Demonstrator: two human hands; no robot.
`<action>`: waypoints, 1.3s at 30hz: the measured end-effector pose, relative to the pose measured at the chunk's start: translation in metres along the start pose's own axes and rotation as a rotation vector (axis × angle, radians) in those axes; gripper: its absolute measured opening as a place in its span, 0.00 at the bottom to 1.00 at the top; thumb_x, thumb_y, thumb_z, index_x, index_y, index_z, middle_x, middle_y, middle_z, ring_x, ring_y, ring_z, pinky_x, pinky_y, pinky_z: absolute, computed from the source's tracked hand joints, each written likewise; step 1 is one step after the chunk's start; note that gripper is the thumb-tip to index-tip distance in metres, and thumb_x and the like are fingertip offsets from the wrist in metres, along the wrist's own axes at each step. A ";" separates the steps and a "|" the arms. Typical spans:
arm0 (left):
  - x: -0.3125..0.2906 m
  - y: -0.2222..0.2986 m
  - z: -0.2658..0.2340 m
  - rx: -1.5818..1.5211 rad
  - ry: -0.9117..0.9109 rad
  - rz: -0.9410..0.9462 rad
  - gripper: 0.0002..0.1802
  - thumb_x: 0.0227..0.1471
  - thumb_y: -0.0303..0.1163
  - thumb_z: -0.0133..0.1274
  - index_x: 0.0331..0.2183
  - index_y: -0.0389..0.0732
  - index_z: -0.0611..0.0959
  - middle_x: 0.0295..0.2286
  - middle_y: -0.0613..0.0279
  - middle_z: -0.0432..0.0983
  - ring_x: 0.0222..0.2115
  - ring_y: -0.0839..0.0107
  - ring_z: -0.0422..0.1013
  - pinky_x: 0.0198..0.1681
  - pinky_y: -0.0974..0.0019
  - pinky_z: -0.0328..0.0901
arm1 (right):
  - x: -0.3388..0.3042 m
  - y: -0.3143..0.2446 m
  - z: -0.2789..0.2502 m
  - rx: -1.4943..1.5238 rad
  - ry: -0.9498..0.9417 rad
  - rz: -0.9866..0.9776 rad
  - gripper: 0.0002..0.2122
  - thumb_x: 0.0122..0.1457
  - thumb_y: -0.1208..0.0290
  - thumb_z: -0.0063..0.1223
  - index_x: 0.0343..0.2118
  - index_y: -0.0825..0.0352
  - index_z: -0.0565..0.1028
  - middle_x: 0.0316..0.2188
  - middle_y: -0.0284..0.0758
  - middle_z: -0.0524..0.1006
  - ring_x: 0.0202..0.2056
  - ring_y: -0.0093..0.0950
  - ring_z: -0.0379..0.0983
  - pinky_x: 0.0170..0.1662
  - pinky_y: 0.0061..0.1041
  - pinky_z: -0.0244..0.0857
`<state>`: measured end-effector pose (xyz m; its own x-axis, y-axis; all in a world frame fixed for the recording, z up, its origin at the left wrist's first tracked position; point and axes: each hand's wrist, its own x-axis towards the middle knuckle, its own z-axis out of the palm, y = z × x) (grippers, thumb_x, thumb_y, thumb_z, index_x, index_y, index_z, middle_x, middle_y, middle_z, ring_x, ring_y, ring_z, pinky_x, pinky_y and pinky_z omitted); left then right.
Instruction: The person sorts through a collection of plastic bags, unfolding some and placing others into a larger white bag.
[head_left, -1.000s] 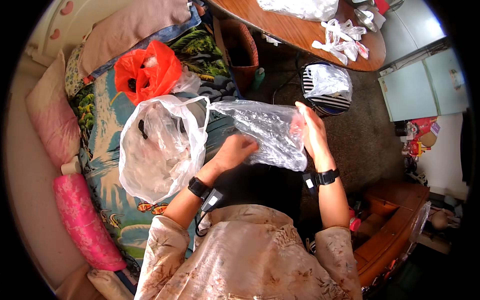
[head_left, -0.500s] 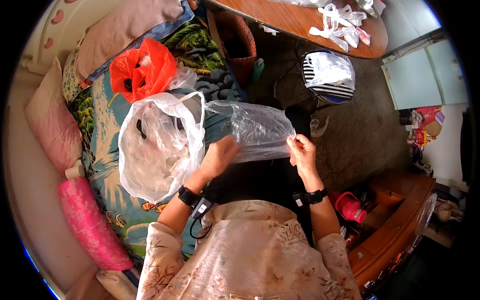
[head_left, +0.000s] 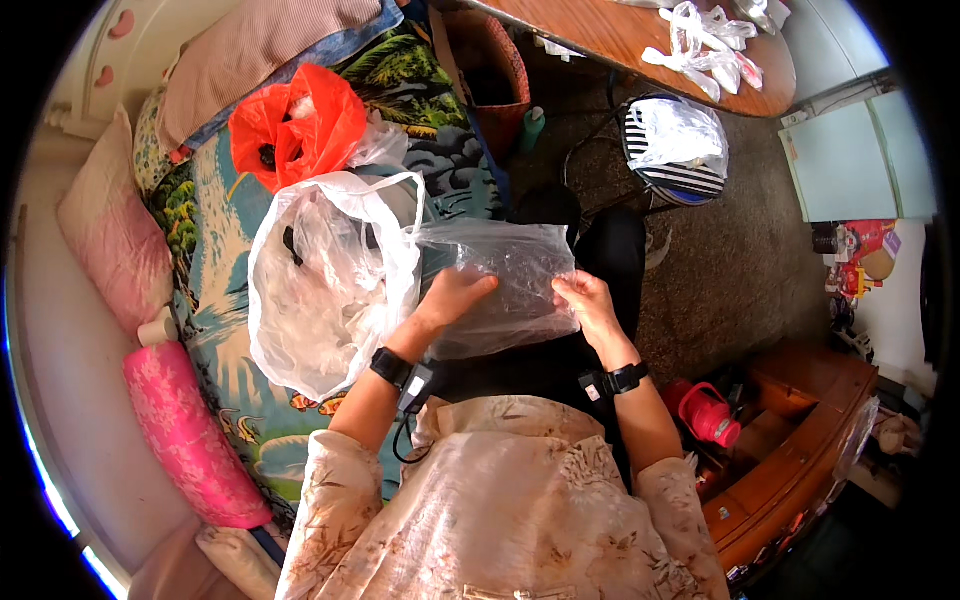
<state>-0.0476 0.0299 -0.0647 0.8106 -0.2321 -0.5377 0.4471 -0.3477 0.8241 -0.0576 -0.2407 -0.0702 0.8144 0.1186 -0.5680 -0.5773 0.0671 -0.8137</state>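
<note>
A clear plastic bag (head_left: 525, 245) lies spread flat over my lap. My right hand (head_left: 588, 300) pinches its right edge between thumb and fingers. My left hand (head_left: 455, 298) is on the bag's left part, thumb pointing right and fingers curled, gripping the film. Just left of it, a large white plastic bag (head_left: 262, 300) stands wide-mouthed on the bed, filled with crumpled clear bags. One of its handles touches the clear bag's upper left corner. Behind the white bag sits a red plastic bag (head_left: 335, 115), its contents mostly hidden.
The bed has a patterned sheet (head_left: 215, 230), pillows (head_left: 110, 240) and a pink roll (head_left: 195, 440). Ahead are a wooden table (head_left: 600, 40) with knotted bags and a striped stool (head_left: 680, 180). A wooden cabinet (head_left: 800, 460) and a pink flask (head_left: 708, 415) stand at right.
The clear bag has gone from gathered and stretched to flattened. My right hand has shifted slightly left, and my left hand slightly right onto the film. The whole view has tilted a little.
</note>
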 end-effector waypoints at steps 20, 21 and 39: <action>-0.053 0.095 -0.019 0.379 0.301 0.512 0.16 0.41 0.19 0.61 0.37 0.36 0.82 0.30 0.55 0.73 0.29 0.63 0.72 0.35 0.65 0.67 | -0.075 -0.112 0.004 -0.639 0.098 -0.623 0.14 0.46 0.86 0.61 0.39 0.70 0.77 0.27 0.34 0.68 0.31 0.23 0.69 0.39 0.22 0.64; -0.053 0.094 -0.020 0.366 0.341 0.497 0.13 0.40 0.19 0.61 0.34 0.35 0.82 0.29 0.55 0.74 0.28 0.62 0.72 0.35 0.66 0.67 | -0.076 -0.114 0.001 -0.751 0.068 -0.580 0.11 0.46 0.86 0.61 0.35 0.69 0.78 0.27 0.35 0.69 0.32 0.25 0.69 0.39 0.24 0.64; -0.060 0.115 -0.042 -0.303 -0.055 0.490 0.09 0.51 0.15 0.42 0.29 0.36 0.78 0.28 0.71 0.71 0.31 0.80 0.65 0.38 0.77 0.60 | -0.086 -0.127 -0.012 0.135 -0.319 -0.376 0.05 0.61 0.80 0.44 0.30 0.70 0.73 0.32 0.34 0.73 0.29 0.22 0.73 0.32 0.22 0.68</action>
<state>-0.0290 0.0424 0.0697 0.9332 -0.3498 -0.0823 0.1195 0.0860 0.9891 -0.0534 -0.2713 0.0807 0.9211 0.3567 -0.1559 -0.2672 0.2881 -0.9195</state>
